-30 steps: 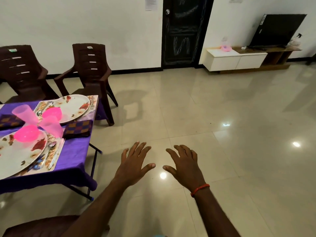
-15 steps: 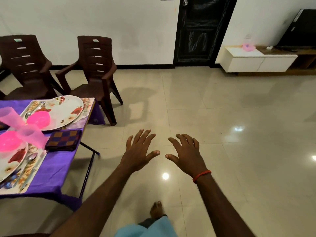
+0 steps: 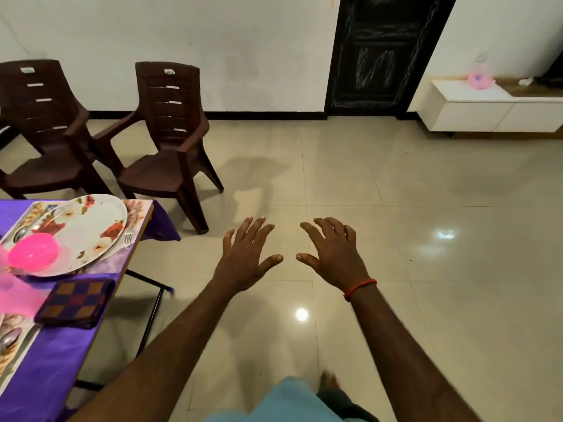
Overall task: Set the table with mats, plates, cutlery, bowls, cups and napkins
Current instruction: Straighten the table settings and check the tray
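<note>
While both arms stretch out over the floor at the frame's centre, the left hand and right hand hover palm-down, side by side and apart. Their fingers are spread wide and hold nothing. A red thread circles the right wrist.

At the left edge the desk, under a purple cloth, carries a flowered plate on a mat. A pink bowl rests on the plate's left part, and a fork lies on the mat just right of the plate. A checked napkin lies lower in the frame, beside a blurred pink cup.

Two brown chairs stand upper left. A dark door and a white cabinet sit upper right.
</note>
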